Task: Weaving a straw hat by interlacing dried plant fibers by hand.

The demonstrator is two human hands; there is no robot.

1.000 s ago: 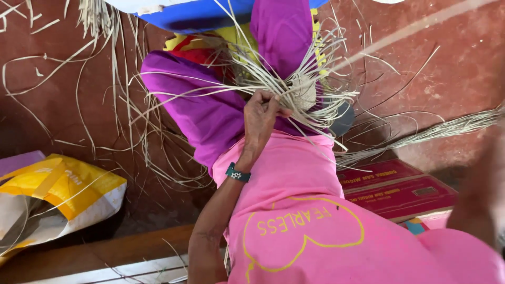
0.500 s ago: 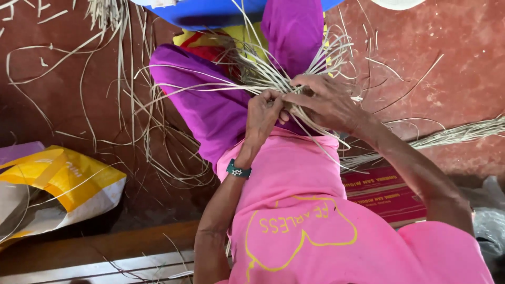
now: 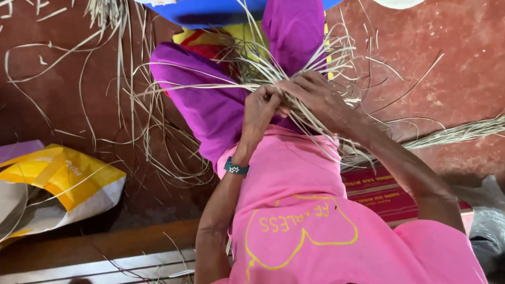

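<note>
I look down over my pink shirt and purple trousers at a tangle of pale dried grass strips (image 3: 294, 68) spread across my lap. My left hand (image 3: 261, 108), with a teal bracelet at the wrist, is closed on a bunch of these strips near the middle of the tangle. My right hand (image 3: 314, 93) sits right beside it, touching it, with its fingers pinching strips in the same bunch. Long loose ends fan out to the left and right of both hands.
Loose strips (image 3: 131, 105) lie scattered over the red-brown floor. A yellow and white sack (image 3: 58, 184) sits at the left. A red flat box (image 3: 384, 192) lies by my right side, a bundle of strips (image 3: 463, 131) beyond it. A blue object (image 3: 210, 10) is at the top.
My right hand has come in from the right edge to meet my left hand on the strips. The left hand stays closed on the bunch.
</note>
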